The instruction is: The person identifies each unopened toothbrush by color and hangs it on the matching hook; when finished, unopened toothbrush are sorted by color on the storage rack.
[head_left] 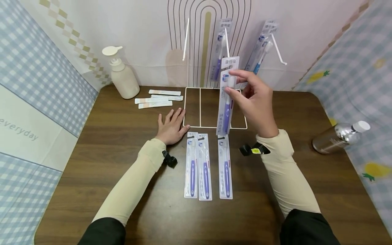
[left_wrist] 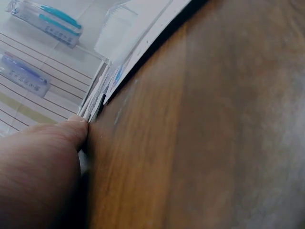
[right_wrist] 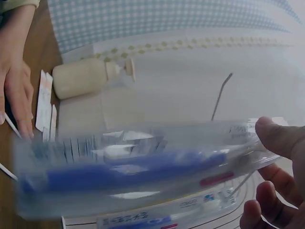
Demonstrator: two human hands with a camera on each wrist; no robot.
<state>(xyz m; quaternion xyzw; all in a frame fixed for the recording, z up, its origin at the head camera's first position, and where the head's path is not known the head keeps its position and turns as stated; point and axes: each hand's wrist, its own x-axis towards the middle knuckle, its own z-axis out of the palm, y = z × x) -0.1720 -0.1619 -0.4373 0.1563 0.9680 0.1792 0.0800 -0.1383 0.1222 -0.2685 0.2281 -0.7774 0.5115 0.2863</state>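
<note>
We are pinching a packaged toothbrush [head_left: 226, 102] upright in our right hand [head_left: 255, 103], above the white rack [head_left: 214, 127]; our left hand [head_left: 171, 127] is lying flat, fingers straight. With so light a pinch, the pack is likely slipping or missing its hook [head_left: 226, 41].

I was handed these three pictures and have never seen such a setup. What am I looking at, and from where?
These are a person's two bare hands, filmed by three cameras. The big picture comes from a camera on the head, looking down at a brown table. The other two come from cameras strapped to each wrist, so they look close and blurry.

The right hand pinches a packaged toothbrush upright in front of a white wire rack, where two more packs hang. The left hand rests flat on the table beside the rack's base.

Three toothbrush packs lie in a row, with a pump bottle, some paper strips and a silver bottle.
</note>
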